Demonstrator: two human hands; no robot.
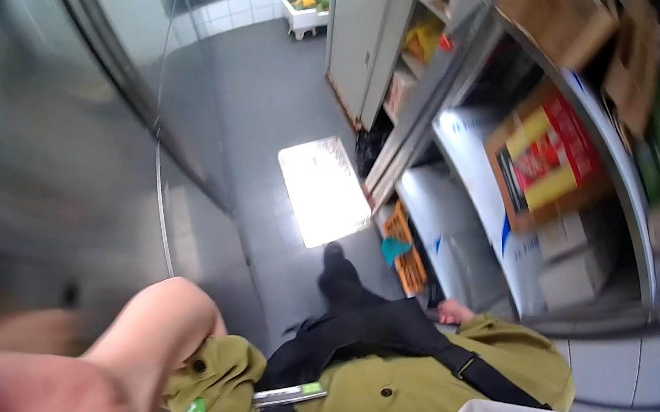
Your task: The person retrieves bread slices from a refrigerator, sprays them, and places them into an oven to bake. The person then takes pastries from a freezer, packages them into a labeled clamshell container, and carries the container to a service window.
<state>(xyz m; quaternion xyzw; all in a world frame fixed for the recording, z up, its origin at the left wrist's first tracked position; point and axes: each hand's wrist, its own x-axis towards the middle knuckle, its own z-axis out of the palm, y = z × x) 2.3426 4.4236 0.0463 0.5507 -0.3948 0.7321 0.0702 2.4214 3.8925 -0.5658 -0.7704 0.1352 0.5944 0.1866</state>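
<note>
- Landmark first: the bright rectangle [326,194] on the floor. Could be a metal cover or a mat, too blown out to say.
- Left hand [60,400] is up close to the lens, well left of the rectangle, elbow bent. My guess is it's raised towards the head. Fingers run out of view, so no clue if they're spread or pinching. Nearest thing is the shiny steel panel [45,180].
- Right hand [453,313] hangs low, on the near right side of the rectangle, probably just relaxed by the hip. Fingers look loosely curled, but it's too small to tell if they're pinching anything.
- Closest thing to that hand is the orange crate [406,258], just right of the rectangle's near end, with a teal cloth [394,249] on it. Tucked against the shelving, I reckon, so the walkway stays passable.
- Right of all that, a printed cardboard box [548,154] sits on the shelving [630,187], likely to get stock off the floor.
- Floor [259,131] is smooth and dark grey, a bit shiny. A shoe [333,251] is right at the rectangle's near edge.
- Room's narrow: white tiled wall [257,4] past the rectangle's far end, white tub [308,19] there on short legs, grey cabinet [368,30] beyond on the right.
</note>
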